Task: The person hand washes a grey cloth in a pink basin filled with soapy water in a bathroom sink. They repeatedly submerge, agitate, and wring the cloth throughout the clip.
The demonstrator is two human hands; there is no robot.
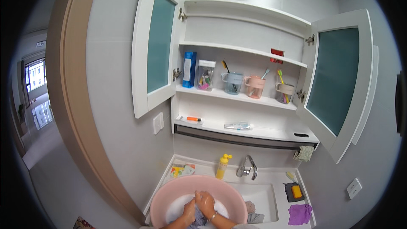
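A large pink plastic basin (233, 194) stands on the washbasin counter, with white suds (176, 202) inside. Both hands are down in it, close together. A wet grey-blue cloth (199, 218) is bunched between them. My left hand (189, 210) grips the cloth from the left side. My right hand (206, 203) clasps it from the right, and a bracelet shows at that wrist. The hands hide part of the cloth.
Right of the basin, a white sink (265, 197) holds crumpled cloths (256, 218). Behind stand a yellow bottle (223, 167) and a chrome faucet (247, 168). A purple cloth (300, 214) and an orange soap bar (296, 192) lie at right. Open cabinet doors (338, 79) jut out above.
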